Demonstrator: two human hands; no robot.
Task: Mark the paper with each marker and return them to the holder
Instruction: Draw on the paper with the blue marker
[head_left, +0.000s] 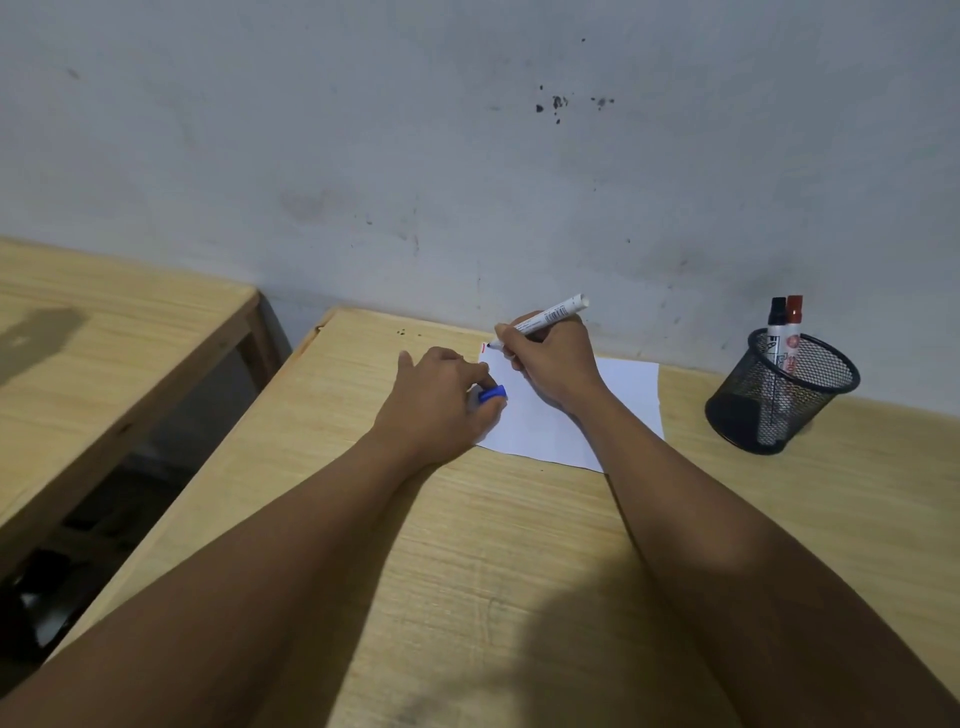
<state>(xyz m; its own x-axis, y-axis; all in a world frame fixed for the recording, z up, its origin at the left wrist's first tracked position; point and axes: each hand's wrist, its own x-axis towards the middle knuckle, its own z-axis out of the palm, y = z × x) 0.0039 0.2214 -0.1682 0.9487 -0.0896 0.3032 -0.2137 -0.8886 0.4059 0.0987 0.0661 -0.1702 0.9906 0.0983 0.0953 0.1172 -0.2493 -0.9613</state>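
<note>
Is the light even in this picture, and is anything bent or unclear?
Head view: dim, uneven light; a soft shadow on the table near the bottom edge; the wide lens bends the table edges; the paper stays bright; the holder is sharp.

A scuffed grey wall (415, 130) rises behind two pale wooden tables (467, 545), a dark gap between them.

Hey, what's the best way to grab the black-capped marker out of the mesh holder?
Pinch the black cap from above and lift straight up. Only the cap end clears the rim of the black wire-mesh holder, and the red-capped marker sits right against it, so come in from the left, open side.
</note>
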